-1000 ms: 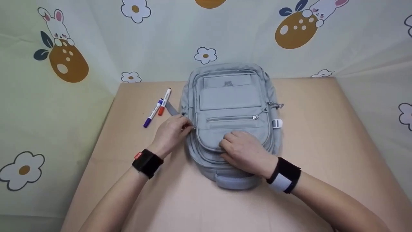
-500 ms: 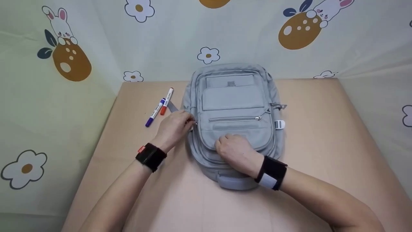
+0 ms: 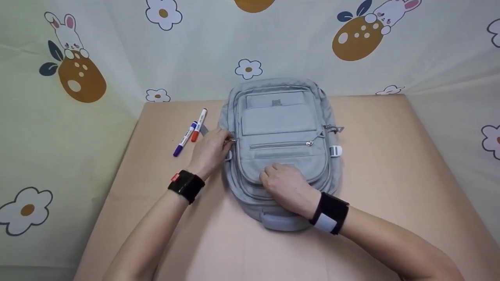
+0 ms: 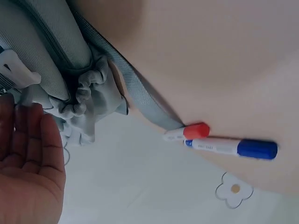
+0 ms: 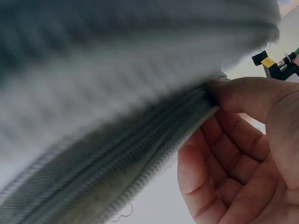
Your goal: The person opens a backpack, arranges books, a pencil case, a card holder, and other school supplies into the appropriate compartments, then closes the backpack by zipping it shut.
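Note:
A grey backpack (image 3: 279, 121) lies on its back on the table, its carry handle (image 3: 285, 221) towards the person. At its left side my left hand (image 3: 211, 152) pinches a small metal zipper pull (image 3: 233, 140); in the left wrist view most of the grip is cut off by the frame's edge. My right hand (image 3: 288, 187) holds the lower edge of the front pocket, fingers curled over it. Up close in the right wrist view, the thumb and fingers (image 5: 194, 172) pinch the fabric edge beside an open zipper seam (image 5: 140, 149).
Left of the backpack lie a blue-capped marker (image 3: 185, 139) and a red-capped marker (image 3: 199, 125). A grey strap (image 4: 140, 93) runs out towards them. White buckles (image 3: 336, 151) sit at the bag's sides. A patterned curtain (image 3: 203, 43) stands behind the table (image 3: 375, 156).
My left hand has slid up the backpack's left side with the zipper pull, away from the person. The right hand has shifted slightly left along the pocket edge.

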A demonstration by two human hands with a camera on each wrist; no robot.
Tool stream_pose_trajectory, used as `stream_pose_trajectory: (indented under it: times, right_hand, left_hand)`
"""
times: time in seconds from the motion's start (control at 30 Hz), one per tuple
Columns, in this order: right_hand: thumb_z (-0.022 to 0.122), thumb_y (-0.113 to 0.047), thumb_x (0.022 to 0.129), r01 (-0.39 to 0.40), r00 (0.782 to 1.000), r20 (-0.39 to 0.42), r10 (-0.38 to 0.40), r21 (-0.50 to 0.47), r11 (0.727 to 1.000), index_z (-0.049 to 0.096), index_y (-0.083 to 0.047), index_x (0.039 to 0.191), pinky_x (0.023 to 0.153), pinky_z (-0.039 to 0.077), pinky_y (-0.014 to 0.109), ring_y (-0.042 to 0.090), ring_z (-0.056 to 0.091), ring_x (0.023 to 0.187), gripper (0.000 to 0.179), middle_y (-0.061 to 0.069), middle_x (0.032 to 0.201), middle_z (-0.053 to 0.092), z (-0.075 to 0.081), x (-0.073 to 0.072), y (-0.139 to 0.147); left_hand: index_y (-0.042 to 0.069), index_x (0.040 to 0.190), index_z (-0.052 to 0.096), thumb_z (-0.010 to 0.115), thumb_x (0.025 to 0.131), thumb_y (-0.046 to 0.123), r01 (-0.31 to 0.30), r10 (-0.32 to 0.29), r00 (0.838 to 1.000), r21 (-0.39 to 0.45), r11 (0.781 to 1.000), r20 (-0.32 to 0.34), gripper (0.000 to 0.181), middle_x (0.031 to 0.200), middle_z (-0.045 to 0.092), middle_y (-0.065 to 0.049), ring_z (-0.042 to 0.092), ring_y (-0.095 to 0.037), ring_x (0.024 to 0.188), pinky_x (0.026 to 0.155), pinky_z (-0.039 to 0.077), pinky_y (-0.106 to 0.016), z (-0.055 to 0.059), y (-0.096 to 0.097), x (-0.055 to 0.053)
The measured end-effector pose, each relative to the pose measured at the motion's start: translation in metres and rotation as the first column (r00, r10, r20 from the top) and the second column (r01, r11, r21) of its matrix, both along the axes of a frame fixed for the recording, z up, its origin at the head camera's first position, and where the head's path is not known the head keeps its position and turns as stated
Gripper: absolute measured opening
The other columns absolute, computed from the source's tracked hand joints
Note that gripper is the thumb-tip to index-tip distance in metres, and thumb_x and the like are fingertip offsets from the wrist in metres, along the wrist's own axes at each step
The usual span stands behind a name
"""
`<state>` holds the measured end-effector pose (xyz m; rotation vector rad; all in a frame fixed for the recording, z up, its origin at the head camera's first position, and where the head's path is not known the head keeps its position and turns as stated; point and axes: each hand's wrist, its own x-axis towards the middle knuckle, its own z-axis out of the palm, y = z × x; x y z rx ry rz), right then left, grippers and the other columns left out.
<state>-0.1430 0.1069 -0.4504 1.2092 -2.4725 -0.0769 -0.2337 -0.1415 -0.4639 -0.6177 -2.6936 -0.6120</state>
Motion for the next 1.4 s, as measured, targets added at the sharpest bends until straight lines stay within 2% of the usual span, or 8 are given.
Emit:
stream_pose_trajectory:
  times: [0.13, 0.3, 0.4, 0.5, 0.77, 0.93, 1.2, 1.4]
  right_hand:
    - [0.063, -0.004, 0.088, 0.015, 1.000, 0.018, -0.015, -0.002, 1.000, 0.066, -0.006, 0.091, 0.055, 0.049, 0.036, 0.023, 0.057, 0.072, 0.005, 0.006, 0.083, 0.062, 0.003, 0.003, 0.012]
    - [0.066, -0.009, 0.089, 0.048, 0.998, -0.024, -0.050, -0.055, 0.997, 0.064, -0.009, 0.084, 0.052, 0.047, 0.037, 0.023, 0.057, 0.067, 0.005, 0.005, 0.077, 0.061, 0.011, 0.003, 0.028]
    - [0.068, -0.013, 0.090, 0.038, 0.998, -0.039, -0.044, -0.139, 0.989, 0.061, -0.010, 0.081, 0.051, 0.046, 0.036, 0.022, 0.056, 0.064, 0.012, 0.003, 0.074, 0.060, 0.015, 0.002, 0.033]
    - [0.069, -0.014, 0.092, 0.010, 0.999, -0.040, -0.019, -0.232, 0.973, 0.063, -0.011, 0.084, 0.052, 0.047, 0.034, 0.021, 0.058, 0.064, 0.011, 0.002, 0.077, 0.061, 0.019, 0.001, 0.038]
    - [0.080, -0.027, 0.089, 0.037, 0.998, 0.055, -0.018, -0.359, 0.933, 0.069, -0.010, 0.109, 0.072, 0.053, 0.039, 0.022, 0.064, 0.087, 0.028, 0.002, 0.099, 0.068, 0.032, -0.003, 0.076]
    - [0.086, -0.015, 0.082, 0.091, 0.994, 0.099, -0.055, -0.408, 0.908, 0.068, -0.006, 0.124, 0.091, 0.052, 0.046, 0.028, 0.064, 0.111, 0.046, 0.008, 0.121, 0.068, 0.032, -0.012, 0.107]
    - [0.075, 0.007, 0.085, 0.143, 0.983, 0.179, -0.045, -0.583, 0.800, 0.070, -0.007, 0.129, 0.106, 0.045, 0.036, 0.024, 0.062, 0.123, 0.046, 0.005, 0.130, 0.069, 0.026, -0.038, 0.134]
    - [0.071, 0.004, 0.091, 0.192, 0.971, 0.234, -0.045, -0.654, 0.731, 0.073, -0.005, 0.120, 0.095, 0.047, 0.024, 0.018, 0.066, 0.109, 0.031, 0.005, 0.118, 0.073, 0.031, -0.052, 0.133]
  left_hand:
    - [0.007, 0.124, 0.065, 0.069, 0.095, 0.013, 0.155, -0.157, 0.981, -0.030, 0.988, -0.117, 0.030, 0.125, 0.064, -0.010, 0.061, -0.028, 0.115, 0.100, 0.049, -0.041, 0.003, 0.006, 0.018]
    - [0.009, 0.135, 0.063, 0.068, 0.098, 0.041, 0.445, -0.464, 0.877, -0.153, 0.883, -0.125, 0.049, 0.141, 0.060, -0.008, 0.053, -0.026, 0.133, 0.113, 0.040, -0.041, 0.006, 0.018, 0.044]
    - [0.010, 0.137, 0.065, 0.070, 0.098, 0.038, 0.499, -0.539, 0.827, -0.235, 0.834, -0.157, 0.048, 0.142, 0.060, -0.008, 0.051, -0.026, 0.136, 0.113, 0.039, -0.039, 0.005, 0.024, 0.052]
    - [0.010, 0.133, 0.068, 0.073, 0.096, 0.021, 0.482, -0.536, 0.812, -0.253, 0.839, -0.229, 0.039, 0.137, 0.064, -0.008, 0.056, -0.025, 0.132, 0.110, 0.044, -0.037, 0.005, 0.028, 0.054]
    - [0.009, 0.127, 0.069, 0.071, 0.096, 0.010, 0.424, -0.439, 0.858, -0.116, 0.898, -0.267, 0.031, 0.126, 0.071, -0.004, 0.066, -0.018, 0.117, 0.098, 0.053, -0.034, 0.022, 0.035, 0.050]
    - [0.010, 0.127, 0.069, 0.068, 0.098, 0.009, 0.404, -0.391, 0.886, -0.001, 0.915, -0.250, 0.029, 0.124, 0.072, -0.002, 0.067, -0.017, 0.116, 0.096, 0.054, -0.035, 0.036, 0.034, 0.043]
    - [0.008, 0.127, 0.069, 0.064, 0.101, 0.010, 0.366, -0.346, 0.914, 0.065, 0.928, -0.212, 0.026, 0.121, 0.073, -0.003, 0.068, -0.017, 0.113, 0.094, 0.055, -0.035, 0.051, 0.032, 0.031]
    - [0.008, 0.125, 0.070, 0.062, 0.102, 0.010, 0.317, -0.299, 0.940, 0.094, 0.944, -0.166, 0.024, 0.119, 0.073, -0.005, 0.069, -0.018, 0.110, 0.092, 0.056, -0.037, 0.067, 0.035, 0.022]
